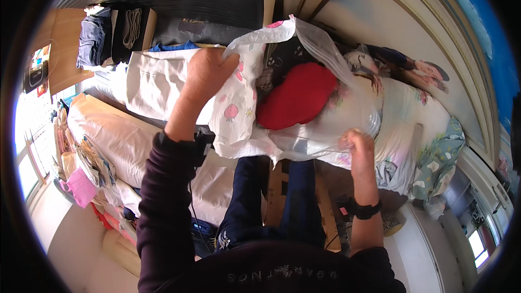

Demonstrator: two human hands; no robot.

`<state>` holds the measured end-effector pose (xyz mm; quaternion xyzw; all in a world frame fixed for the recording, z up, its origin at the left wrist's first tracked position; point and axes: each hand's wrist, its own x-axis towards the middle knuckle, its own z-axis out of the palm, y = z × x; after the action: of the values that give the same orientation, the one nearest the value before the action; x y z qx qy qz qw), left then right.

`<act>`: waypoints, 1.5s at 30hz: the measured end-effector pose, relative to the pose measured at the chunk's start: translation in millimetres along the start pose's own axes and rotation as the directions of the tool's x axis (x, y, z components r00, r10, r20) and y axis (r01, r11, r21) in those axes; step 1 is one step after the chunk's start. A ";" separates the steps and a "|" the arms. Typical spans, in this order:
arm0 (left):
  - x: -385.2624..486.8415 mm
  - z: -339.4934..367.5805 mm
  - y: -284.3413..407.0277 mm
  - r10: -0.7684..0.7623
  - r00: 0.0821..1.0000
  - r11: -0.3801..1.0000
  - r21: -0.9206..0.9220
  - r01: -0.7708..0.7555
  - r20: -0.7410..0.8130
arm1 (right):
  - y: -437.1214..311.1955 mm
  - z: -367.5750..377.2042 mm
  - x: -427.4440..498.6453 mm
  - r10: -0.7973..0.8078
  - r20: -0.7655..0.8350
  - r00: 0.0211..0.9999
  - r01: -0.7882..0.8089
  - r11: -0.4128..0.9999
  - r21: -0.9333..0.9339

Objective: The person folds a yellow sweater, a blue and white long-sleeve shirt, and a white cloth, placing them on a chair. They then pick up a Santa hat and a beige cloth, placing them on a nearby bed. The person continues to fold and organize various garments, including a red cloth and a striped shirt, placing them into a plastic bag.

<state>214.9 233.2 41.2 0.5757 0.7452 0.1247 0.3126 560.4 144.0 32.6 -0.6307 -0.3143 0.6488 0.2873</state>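
Note:
A storage bag with a white, fruit-printed panel [230, 112] and a transparent plastic side [325, 49] lies spread open before me. My left hand [213, 71] grips the top edge of the printed panel. Across from it, my right hand [356, 142] is closed on the transparent plastic, slightly blurred. Between the two hands a red cloth item [297, 97] shows in the bag's opening. Behind it is a black printed cloth [287, 55], partly covered by the bag's rim. A plain white fabric piece [152, 81] extends under my left forearm.
Folded dark trousers [95, 38] are stacked at the far left. A floral cover [407, 101] spreads to the right, with a green patterned cloth [441, 158] at its end. A wooden stool [274, 195] stands between my legs. Hanging clothes [81, 187] are at the left.

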 end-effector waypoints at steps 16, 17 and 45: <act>-91.7 41.0 38.6 0.510 0.859 0.860 0.028 -0.509 -0.040 | -69.6 23.7 -28.0 -0.670 0.130 0.731 0.581 0.511 -0.634; -107.9 56.3 36.0 0.493 0.863 0.869 -0.012 -0.495 0.112 | -67.2 43.0 -17.8 -0.618 0.336 0.710 0.665 0.432 -0.610; -156.1 44.8 -7.2 -0.077 0.951 0.899 -0.392 0.196 0.298 | -3.2 75.6 -53.7 -0.117 0.913 0.392 0.909 -0.106 -0.404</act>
<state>258.8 77.1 52.9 0.4529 0.6894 0.1772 0.5368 487.0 101.3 69.9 -0.1852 -0.9443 0.2707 -0.0282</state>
